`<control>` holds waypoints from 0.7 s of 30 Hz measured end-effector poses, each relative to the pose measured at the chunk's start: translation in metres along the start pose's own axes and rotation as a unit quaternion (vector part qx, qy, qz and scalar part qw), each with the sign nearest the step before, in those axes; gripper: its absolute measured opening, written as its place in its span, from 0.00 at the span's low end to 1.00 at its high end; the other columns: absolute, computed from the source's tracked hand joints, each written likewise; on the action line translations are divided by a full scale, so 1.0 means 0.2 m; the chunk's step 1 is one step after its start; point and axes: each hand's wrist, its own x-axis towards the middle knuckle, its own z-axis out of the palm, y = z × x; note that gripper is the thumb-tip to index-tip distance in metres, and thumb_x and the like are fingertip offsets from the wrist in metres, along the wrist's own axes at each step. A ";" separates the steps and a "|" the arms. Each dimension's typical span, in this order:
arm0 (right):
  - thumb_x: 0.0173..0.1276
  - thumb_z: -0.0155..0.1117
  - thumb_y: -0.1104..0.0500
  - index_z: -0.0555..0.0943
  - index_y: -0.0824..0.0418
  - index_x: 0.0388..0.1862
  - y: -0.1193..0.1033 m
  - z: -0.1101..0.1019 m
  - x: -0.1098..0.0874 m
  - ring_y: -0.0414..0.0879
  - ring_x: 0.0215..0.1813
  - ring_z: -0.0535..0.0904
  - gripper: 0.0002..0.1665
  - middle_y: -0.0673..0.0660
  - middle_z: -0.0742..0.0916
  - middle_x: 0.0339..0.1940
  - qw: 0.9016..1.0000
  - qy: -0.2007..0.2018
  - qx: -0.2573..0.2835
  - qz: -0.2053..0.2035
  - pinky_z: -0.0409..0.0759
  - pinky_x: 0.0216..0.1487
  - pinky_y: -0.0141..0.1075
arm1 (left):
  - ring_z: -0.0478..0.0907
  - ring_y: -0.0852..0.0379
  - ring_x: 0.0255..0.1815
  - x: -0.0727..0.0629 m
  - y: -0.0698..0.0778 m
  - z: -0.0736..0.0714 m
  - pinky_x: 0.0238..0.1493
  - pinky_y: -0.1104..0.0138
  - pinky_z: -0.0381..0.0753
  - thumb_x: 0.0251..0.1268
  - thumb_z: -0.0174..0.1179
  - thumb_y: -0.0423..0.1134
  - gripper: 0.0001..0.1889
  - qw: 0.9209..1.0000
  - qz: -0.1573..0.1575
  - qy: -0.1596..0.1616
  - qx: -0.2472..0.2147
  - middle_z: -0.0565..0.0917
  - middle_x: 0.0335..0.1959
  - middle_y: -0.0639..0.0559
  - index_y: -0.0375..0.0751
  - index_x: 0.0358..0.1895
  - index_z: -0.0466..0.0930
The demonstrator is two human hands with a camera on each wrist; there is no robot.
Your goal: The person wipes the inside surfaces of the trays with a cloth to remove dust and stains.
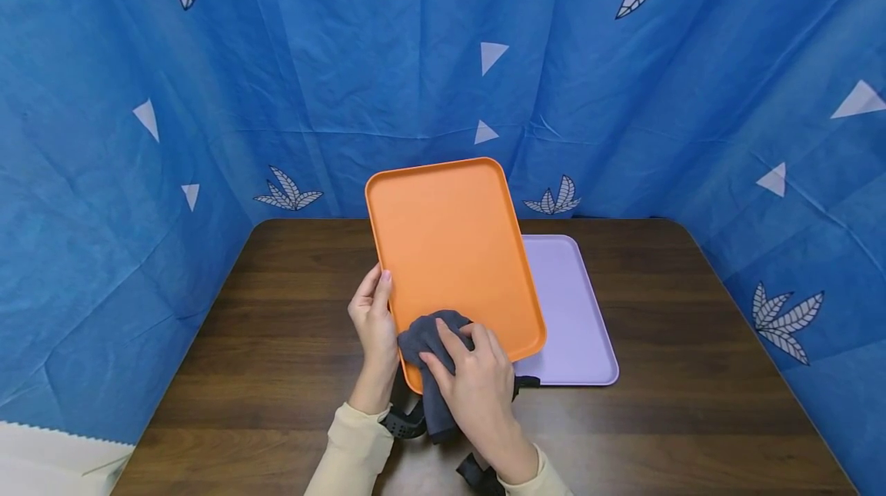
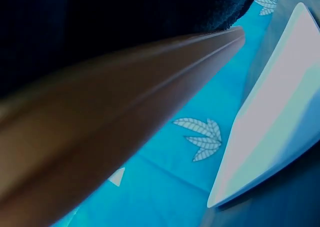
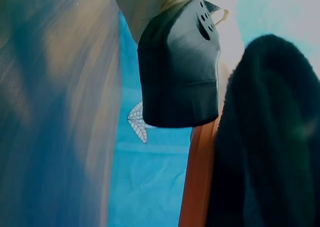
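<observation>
An orange tray is held up at a tilt above the table in the head view. My left hand grips its left edge, thumb over the rim. With curled fingers my right hand holds a dark grey cloth against the tray's lower left corner. Part of the cloth hangs down below the rim. Close up, the tray's edge crosses the left wrist view beneath the dark cloth. In the right wrist view the cloth hangs beside the orange rim.
A light purple tray lies flat on the brown wooden table, partly behind the orange one. A blue curtain with leaf and triangle prints surrounds the back and sides. Black straps with devices sit at the wrists.
</observation>
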 end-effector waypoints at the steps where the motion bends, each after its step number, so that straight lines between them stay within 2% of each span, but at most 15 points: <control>1: 0.48 0.80 0.44 0.88 0.53 0.49 0.00 0.00 0.00 0.46 0.36 0.79 0.29 0.56 0.82 0.34 1.000 0.000 0.002 0.001 0.80 0.30 0.37 | 0.84 0.61 0.37 0.00 0.00 0.00 0.39 0.70 0.84 0.71 0.56 0.37 0.18 1.000 0.000 0.000 -0.001 0.87 0.39 0.55 0.26 0.57 0.78; 6: 0.48 0.80 0.44 0.88 0.52 0.49 0.02 0.00 0.01 0.46 0.35 0.80 0.29 0.56 0.81 0.34 1.000 0.000 0.015 0.008 0.78 0.25 0.35 | 0.84 0.61 0.37 0.00 0.00 0.00 0.40 0.70 0.84 0.71 0.57 0.37 0.18 1.000 0.006 -0.002 -0.007 0.87 0.39 0.55 0.26 0.57 0.78; 14: 0.46 0.81 0.45 0.88 0.52 0.48 0.06 0.00 0.01 0.47 0.34 0.80 0.28 0.55 0.81 0.33 1.000 0.010 0.025 0.016 0.78 0.26 0.37 | 0.84 0.61 0.38 0.00 -0.01 0.00 0.41 0.70 0.84 0.71 0.57 0.37 0.18 1.000 0.009 -0.002 -0.007 0.87 0.39 0.55 0.26 0.57 0.78; 21: 0.48 0.80 0.45 0.88 0.51 0.49 0.11 -0.02 0.02 0.48 0.32 0.81 0.28 0.56 0.82 0.33 0.998 0.011 0.015 0.058 0.78 0.25 0.40 | 0.85 0.62 0.37 0.01 -0.02 0.00 0.39 0.71 0.84 0.71 0.56 0.35 0.17 0.999 0.026 -0.008 -0.028 0.87 0.39 0.54 0.25 0.56 0.78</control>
